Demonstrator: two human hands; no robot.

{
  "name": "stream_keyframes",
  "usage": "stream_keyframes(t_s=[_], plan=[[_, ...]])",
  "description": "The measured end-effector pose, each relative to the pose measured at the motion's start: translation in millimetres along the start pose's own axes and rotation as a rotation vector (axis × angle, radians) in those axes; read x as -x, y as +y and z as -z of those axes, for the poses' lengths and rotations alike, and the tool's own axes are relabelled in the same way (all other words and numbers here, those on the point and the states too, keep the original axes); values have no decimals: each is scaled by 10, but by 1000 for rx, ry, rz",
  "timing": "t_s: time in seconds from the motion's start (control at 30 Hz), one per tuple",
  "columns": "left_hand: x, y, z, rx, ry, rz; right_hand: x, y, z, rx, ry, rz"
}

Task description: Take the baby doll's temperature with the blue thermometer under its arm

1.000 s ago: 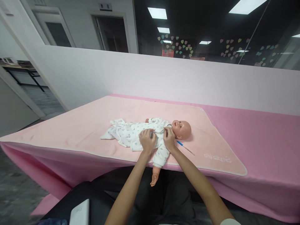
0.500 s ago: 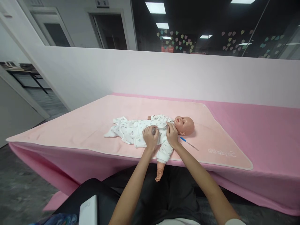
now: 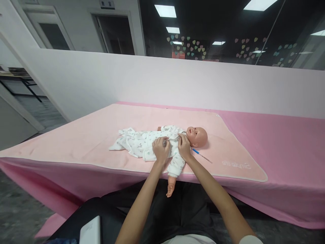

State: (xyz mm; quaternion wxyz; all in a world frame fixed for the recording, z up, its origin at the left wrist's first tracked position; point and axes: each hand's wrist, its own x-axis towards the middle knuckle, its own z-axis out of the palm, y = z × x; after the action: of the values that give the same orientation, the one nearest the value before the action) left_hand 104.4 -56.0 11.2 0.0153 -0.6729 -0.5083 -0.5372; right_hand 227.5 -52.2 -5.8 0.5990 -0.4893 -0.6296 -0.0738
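Doll (image 3: 196,136) lies on the pink mat (image 3: 101,135); left hand (image 3: 160,150) and right hand (image 3: 184,147) apparently pinch its white romper (image 3: 142,142) at the chest, fingers closed.

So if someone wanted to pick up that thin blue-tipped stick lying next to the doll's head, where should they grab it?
Probably the middle of the stick, pinched from above. It lies flat on the pink mat, apart from the doll, with bare mat on both long sides for fingertips. The right hand is nearest.

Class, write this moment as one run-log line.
left hand: pinching doll's white romper at chest | right hand: on romper collar | doll: supine on pink mat | thermometer: beside head
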Motion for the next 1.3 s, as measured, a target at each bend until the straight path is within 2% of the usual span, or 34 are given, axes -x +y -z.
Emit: stream_keyframes(t_s=[0.5, 0.77, 0.9, 1.0, 1.13, 1.2, 1.3], plan=[[-2, -11, 0, 24, -16, 4, -7, -13, 5, 37, 10, -11], [-13, 20, 2, 31, -16, -11, 7, 26, -15, 111, -17, 46], [-13, 18, -8, 26, -9, -18, 2, -12, 27, 228, -84, 129], [-14, 2, -20, 19, 1, -22, -58, -111, 63, 309, -186, 270], [-23, -27, -40, 11, 1, -12, -188, -255, 6, 286, -334, 422], [-27, -38, -42, 22, 0, 7, -226, -284, -51, 253, -358, 420], [-25, -38, -34, 25, -18, 19, -211, -265, -112, 201, -306, 357]])
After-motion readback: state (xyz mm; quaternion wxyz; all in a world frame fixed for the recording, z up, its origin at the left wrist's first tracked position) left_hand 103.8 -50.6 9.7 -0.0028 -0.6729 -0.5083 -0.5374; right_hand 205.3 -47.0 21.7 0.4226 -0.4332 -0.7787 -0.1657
